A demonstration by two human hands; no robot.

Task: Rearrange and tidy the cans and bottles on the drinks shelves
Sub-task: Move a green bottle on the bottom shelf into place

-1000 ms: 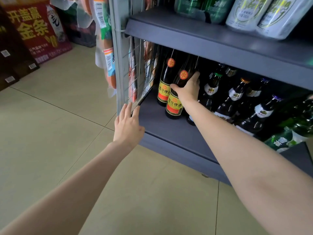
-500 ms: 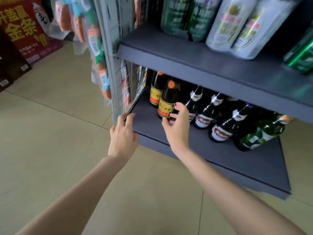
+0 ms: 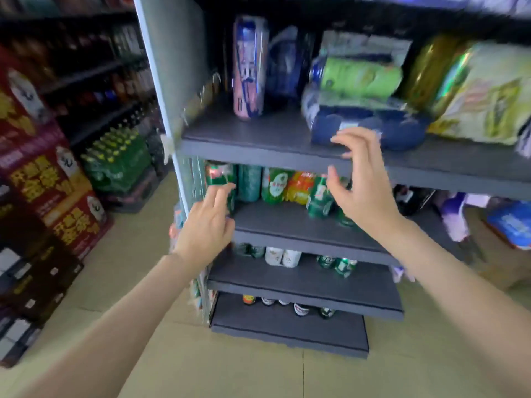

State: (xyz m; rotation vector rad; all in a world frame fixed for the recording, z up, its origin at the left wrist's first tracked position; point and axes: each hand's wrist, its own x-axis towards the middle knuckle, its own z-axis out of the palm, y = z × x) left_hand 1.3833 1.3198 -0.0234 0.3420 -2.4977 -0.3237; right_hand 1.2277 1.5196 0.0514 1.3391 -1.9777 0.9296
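A grey shelf unit [image 3: 258,152] with several tiers fills the middle. The upper tier holds a tall pink and blue can [image 3: 248,67] standing alone, a blue wrapped multipack [image 3: 356,110] and a pale green pack [image 3: 485,96]. Green and orange cans [image 3: 275,186] stand on the tier below. Dark bottles [image 3: 300,308] show on the lowest tier. My left hand [image 3: 205,228] hovers empty at the shelf's left corner, fingers relaxed near a green can [image 3: 219,175]. My right hand [image 3: 363,185] is raised before the upper tier's edge, fingers loosely spread, holding nothing.
Red printed cartons [image 3: 51,196] are stacked on the left. A shrink-wrapped pack of green bottles [image 3: 117,162] sits on the floor behind them. Dark shelving with bottles runs along the far left. Boxes and a blue item [image 3: 508,222] lie at the right. The beige tiled floor [image 3: 230,369] lies open in front.
The view has risen from the bottom tier to the upper tiers. My right hand left the dark bottles and lifted up. My left hand came off the wire side panel.
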